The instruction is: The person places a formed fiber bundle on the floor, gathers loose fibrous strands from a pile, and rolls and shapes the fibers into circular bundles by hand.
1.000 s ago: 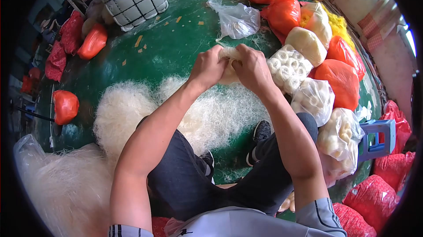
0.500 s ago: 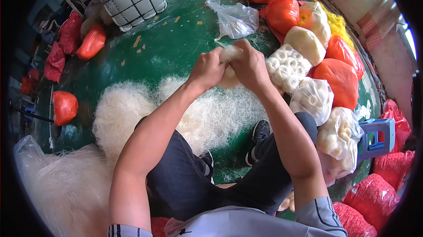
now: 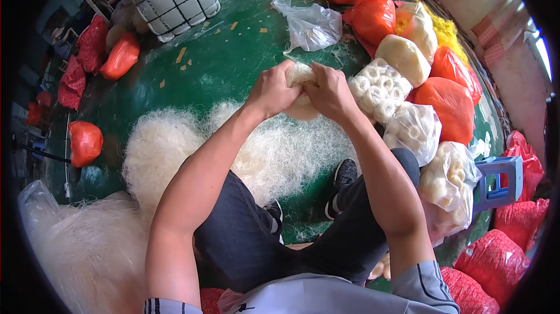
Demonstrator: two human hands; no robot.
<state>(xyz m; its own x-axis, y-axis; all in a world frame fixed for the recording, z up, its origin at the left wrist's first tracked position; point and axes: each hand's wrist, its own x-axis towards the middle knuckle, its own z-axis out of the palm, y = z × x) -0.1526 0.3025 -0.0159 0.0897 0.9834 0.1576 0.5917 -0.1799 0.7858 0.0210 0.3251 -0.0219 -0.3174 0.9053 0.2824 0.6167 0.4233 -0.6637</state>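
Observation:
A bundle of pale, cream fibre (image 3: 301, 74) is gripped between my two hands, out in front of my knees. My left hand (image 3: 272, 90) has its fingers wrapped round the bundle's left side. On the other side, my right hand (image 3: 330, 88) is closed on it too, its fingers partly hidden. A rounded cream lump (image 3: 302, 111) shows just below the hands; whether it joins the bundle I cannot tell. Beneath my forearms, a loose heap of whitish fibre (image 3: 280, 148) spreads over the green floor, with a thicker mound (image 3: 160, 142) to the left.
Along the right stand clear bags of pale rolls (image 3: 380, 89), red bags (image 3: 444, 107) and a blue stool (image 3: 499, 183). An empty clear plastic bag (image 3: 315, 25) lies ahead. At far left is a red bag (image 3: 86, 143); a large bag of fibre (image 3: 87, 250) sits nearer.
Both hands have turned and shifted slightly, the right one coming down a little. More of the fibre bundle now shows between them.

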